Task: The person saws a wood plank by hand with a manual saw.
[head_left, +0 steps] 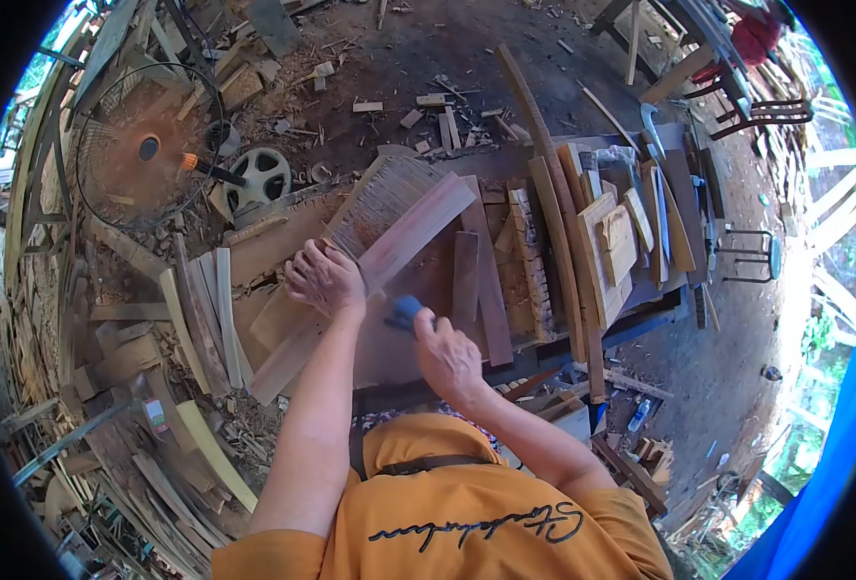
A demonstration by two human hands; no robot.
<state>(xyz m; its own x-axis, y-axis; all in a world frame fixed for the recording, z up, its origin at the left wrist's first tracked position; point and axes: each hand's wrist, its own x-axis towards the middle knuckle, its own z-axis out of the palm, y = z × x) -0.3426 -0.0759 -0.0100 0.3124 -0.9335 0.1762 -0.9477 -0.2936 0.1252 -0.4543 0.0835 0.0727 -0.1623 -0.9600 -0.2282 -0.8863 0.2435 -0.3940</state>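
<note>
My left hand [326, 278] lies over a long wooden plank [420, 230] that runs diagonally across the workbench, its fingers bent over the wood. The plank's upper part has a reddish tint, and its lower end comes out below my wrist. My right hand [450, 360] is closed around a blue tool with a rounded end [405, 311], just right of the plank. Blur hides what kind of tool it is. Beneath the plank, near its upper end, is a wide grooved board [389, 198]. Two narrower boards [465, 280] [489, 290] lie to the right.
A curved wooden beam [555, 184] and stacked offcuts [607, 256] occupy the bench's right side. A fan [147, 148] stands at the upper left. Wood strips pile along the left, with a phone-like device [155, 415] among them. A stool [774, 257] stands far right.
</note>
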